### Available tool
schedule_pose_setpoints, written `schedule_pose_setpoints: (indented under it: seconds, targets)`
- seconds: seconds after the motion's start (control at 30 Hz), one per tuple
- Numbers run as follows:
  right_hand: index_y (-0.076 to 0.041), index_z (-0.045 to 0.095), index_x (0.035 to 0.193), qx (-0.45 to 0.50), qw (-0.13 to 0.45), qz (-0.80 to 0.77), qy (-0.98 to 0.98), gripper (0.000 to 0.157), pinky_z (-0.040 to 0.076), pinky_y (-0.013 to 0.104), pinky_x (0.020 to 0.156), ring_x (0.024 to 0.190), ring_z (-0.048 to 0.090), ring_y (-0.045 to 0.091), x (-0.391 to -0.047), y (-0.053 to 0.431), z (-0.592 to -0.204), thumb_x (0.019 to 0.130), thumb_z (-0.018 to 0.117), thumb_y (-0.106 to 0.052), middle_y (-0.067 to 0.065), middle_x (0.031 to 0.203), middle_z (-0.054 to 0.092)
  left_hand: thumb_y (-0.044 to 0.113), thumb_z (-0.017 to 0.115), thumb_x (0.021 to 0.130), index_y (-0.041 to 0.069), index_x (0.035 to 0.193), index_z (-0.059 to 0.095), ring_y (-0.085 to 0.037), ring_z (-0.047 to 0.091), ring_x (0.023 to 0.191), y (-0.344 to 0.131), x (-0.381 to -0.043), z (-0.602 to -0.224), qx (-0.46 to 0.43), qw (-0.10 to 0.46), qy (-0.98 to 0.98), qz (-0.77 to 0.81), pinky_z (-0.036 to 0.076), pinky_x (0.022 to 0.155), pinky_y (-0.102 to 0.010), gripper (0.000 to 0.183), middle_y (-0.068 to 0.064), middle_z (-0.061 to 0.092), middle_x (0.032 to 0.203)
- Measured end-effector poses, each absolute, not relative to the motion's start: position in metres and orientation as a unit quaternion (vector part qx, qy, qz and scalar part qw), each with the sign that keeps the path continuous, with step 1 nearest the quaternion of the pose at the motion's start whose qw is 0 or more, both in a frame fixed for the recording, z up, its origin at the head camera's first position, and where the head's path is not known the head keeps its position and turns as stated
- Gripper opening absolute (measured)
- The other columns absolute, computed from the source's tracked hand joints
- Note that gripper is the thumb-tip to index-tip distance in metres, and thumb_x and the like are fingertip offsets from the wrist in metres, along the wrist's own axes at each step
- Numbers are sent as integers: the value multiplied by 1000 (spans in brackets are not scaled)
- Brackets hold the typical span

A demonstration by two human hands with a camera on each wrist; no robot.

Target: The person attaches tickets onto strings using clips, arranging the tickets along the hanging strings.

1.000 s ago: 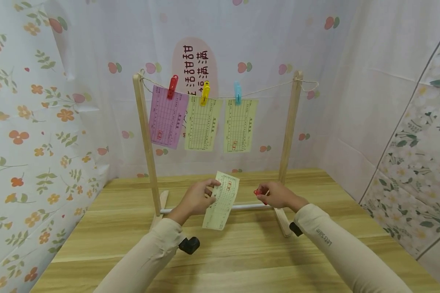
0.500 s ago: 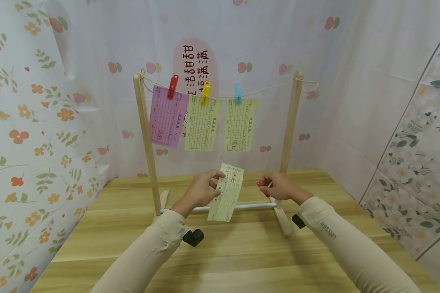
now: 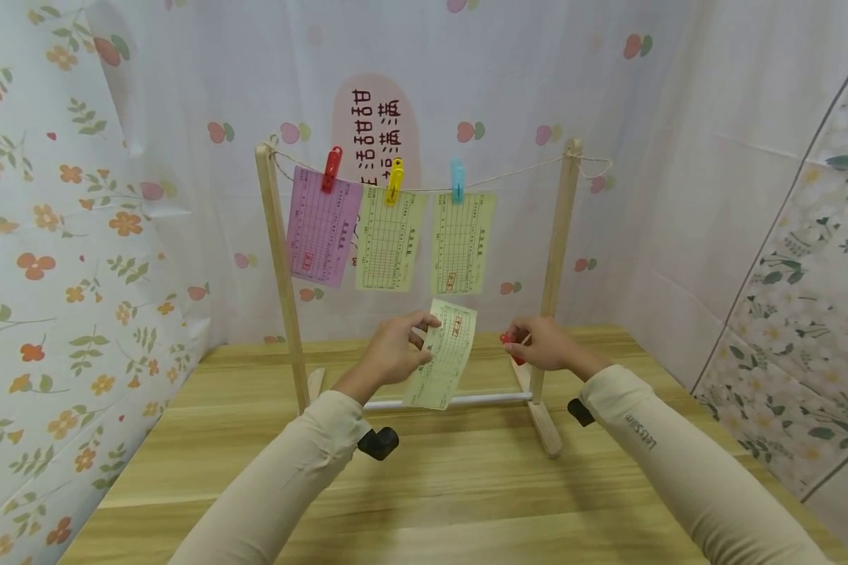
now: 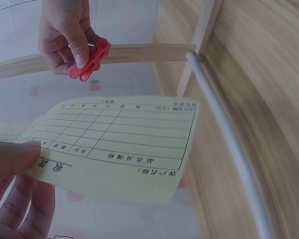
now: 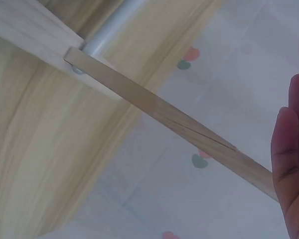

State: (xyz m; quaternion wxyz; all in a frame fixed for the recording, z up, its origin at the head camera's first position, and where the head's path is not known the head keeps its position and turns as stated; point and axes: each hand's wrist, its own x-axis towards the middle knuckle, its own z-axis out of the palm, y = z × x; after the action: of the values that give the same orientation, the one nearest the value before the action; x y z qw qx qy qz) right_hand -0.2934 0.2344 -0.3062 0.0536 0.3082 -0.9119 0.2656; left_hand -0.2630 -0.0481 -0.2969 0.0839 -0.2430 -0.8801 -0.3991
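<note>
My left hand (image 3: 400,347) pinches a pale yellow-green receipt slip (image 3: 447,357) by its left edge, thumb on the printed face. The slip is tilted and slightly curved, with a red stamp near its top. To the right, my right hand (image 3: 547,343) holds a red clothespin (image 4: 92,60) between thumb and fingers; only a sliver of it shows in the right wrist view. Above the hands, a string carries a purple slip (image 3: 323,227) under a red clothespin (image 3: 331,169), a yellow-green slip under a yellow clothespin (image 3: 394,182), and another under a blue clothespin (image 3: 458,182).
The string runs between the left wooden post (image 3: 283,290) and the right wooden post (image 3: 557,259). A white rod (image 3: 491,399) joins the posts low down. The stand is on a wood-grain table (image 3: 424,502), with patterned curtains (image 3: 714,196) behind and at both sides.
Both hands have risen toward the string, the left also shifting right with the slip and the right slightly right with the clothespin. The hanging slips have stayed in place.
</note>
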Motion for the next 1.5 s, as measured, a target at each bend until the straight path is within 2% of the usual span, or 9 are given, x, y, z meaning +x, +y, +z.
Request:
schedule_pose_setpoints:
  seconds: [0.2,0.43,0.63,0.8,0.97,1.17,1.5]
  targets:
    - [-1,61,89,283,47,262,-921,6,56,43,72,75,66,21,-294,234,-297,92,61,-5,8,83,66,-3,75,79,11,119,64,-19,65,88,-46,-264,-289,-257,94,-878,-392,54,69,-30,44,-7,64,115]
    - [-4,63,93,239,47,240,-939,8,55,40,71,82,66,24,-295,234,-287,94,62,-12,11,93,66,-3,74,80,11,121,63,-19,64,91,-42,-265,-281,-253,91,-878,-396,54,70,-31,45,-6,63,118]
    - [1,61,106,240,52,252,-936,16,55,44,74,87,67,31,-294,232,-281,94,60,-11,21,105,64,-3,73,81,10,121,63,-20,64,93,-40,-266,-277,-259,95,-875,-398,55,72,-31,43,-7,62,118]
    - [1,58,114,241,58,255,-935,22,55,44,72,87,67,33,-294,232,-276,95,58,-9,26,113,61,-3,73,81,10,121,63,-20,64,94,-39,-267,-275,-267,100,-875,-392,55,74,-30,43,-7,62,119]
    - [0,59,112,244,81,241,-936,19,56,46,72,91,66,39,-292,232,-265,95,57,-9,26,112,62,-3,71,82,10,121,63,-20,64,95,-35,-269,-268,-271,106,-871,-396,54,73,-30,43,-7,61,119]
    - [-2,57,110,240,87,226,-940,16,55,47,73,95,64,40,-293,232,-255,98,55,-11,26,114,62,-2,71,82,11,121,62,-20,64,95,-30,-270,-262,-274,112,-875,-384,54,74,-30,42,-6,61,119]
    - [-2,58,105,233,100,223,-941,14,54,41,66,83,65,32,-291,233,-240,100,52,-13,27,113,61,-1,71,84,12,124,61,-19,63,97,-20,-274,-254,-282,115,-872,-382,54,77,-29,43,-5,61,122]
